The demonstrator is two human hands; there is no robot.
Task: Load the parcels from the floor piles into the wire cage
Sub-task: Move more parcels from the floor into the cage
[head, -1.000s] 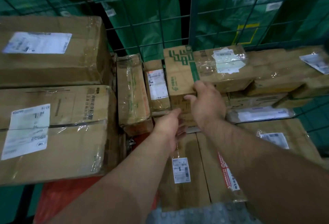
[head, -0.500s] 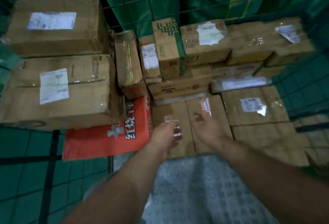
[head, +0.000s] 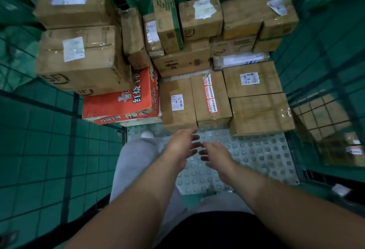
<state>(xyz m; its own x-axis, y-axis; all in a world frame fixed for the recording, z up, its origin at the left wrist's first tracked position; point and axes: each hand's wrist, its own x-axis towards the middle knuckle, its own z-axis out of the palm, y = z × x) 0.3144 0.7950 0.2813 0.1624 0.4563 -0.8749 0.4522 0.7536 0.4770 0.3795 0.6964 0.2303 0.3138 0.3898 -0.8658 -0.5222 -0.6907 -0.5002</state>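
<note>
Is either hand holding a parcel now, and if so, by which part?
Nothing is held. The left hand and the right hand are both open and empty, above the studded floor in front of the boxes.

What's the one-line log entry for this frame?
left grip: open, holding nothing | right grip: open, holding nothing | both over wire cage floor | cardboard parcels: stacked at cage back
</note>
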